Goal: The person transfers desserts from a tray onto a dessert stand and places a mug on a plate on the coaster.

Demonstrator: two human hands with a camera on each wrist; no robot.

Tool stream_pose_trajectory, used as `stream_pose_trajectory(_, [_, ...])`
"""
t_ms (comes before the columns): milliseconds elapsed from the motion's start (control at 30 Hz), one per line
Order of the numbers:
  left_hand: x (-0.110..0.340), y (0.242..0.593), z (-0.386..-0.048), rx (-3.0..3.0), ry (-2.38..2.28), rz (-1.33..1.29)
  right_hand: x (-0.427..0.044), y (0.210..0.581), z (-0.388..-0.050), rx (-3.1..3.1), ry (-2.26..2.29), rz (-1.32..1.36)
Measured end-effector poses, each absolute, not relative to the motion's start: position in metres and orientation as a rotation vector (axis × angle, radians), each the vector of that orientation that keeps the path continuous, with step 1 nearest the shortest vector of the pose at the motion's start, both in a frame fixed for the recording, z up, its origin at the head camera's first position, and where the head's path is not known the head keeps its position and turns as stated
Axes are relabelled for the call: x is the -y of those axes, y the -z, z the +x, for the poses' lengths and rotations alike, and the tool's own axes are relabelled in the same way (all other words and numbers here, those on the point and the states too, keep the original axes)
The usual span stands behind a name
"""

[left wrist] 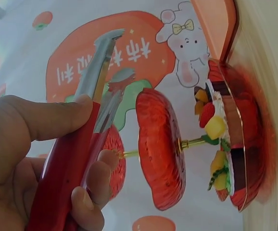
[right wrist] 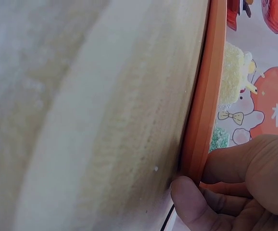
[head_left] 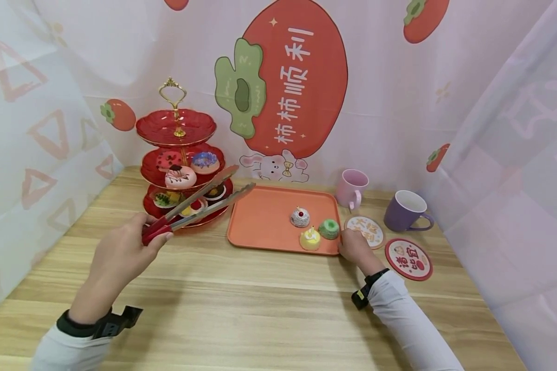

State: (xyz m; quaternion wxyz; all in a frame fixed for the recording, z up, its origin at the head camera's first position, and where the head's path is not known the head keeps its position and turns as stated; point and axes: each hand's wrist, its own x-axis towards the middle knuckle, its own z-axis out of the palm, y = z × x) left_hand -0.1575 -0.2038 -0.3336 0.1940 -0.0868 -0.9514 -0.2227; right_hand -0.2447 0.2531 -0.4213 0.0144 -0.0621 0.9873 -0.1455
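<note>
My left hand (head_left: pixel 123 252) grips red-handled metal tongs (left wrist: pixel 67 173), whose two arms stand apart with nothing between the tips. The tongs reach in front of a red three-tier stand (head_left: pixel 176 129) that bears small cakes and donuts. My right hand (head_left: pixel 356 247) pinches the near right corner of an orange tray (head_left: pixel 260 221); the right wrist view shows finger and thumb on its rim. On the tray's right side sit a white cake (head_left: pixel 300 218) with a red berry, a yellow cake (head_left: pixel 310 240) and a green ring-shaped cake (head_left: pixel 329 229).
Behind the tray's right end stands a pink mug (head_left: pixel 353 185), and a purple mug (head_left: pixel 405 211) is farther right. A white round coaster (head_left: pixel 366 232) and a red-rimmed coaster (head_left: pixel 409 259) lie near them. A printed cloth backdrop (head_left: pixel 380 103) rises behind the wooden table (head_left: pixel 260 309).
</note>
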Motion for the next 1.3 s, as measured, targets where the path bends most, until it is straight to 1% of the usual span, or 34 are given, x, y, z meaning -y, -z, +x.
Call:
stream_pose_trajectory(467, [0.184, 0.351, -0.171, 2.813, 0.613, -0.258, -0.252, 0.422, -0.244, -3.08, 0.455, -0.188])
stream_pose_trajectory(700, [0.175, 0.362, -0.179, 2.821, 0.627, -0.315, -0.252, 0.421, -0.244, -3.099, 0.462, -0.208])
stream_pose_trajectory(1300, [0.143, 0.387, -0.208, 2.922, 0.696, -0.377, -0.253, 0.419, -0.243, -3.1, 0.453, -0.218])
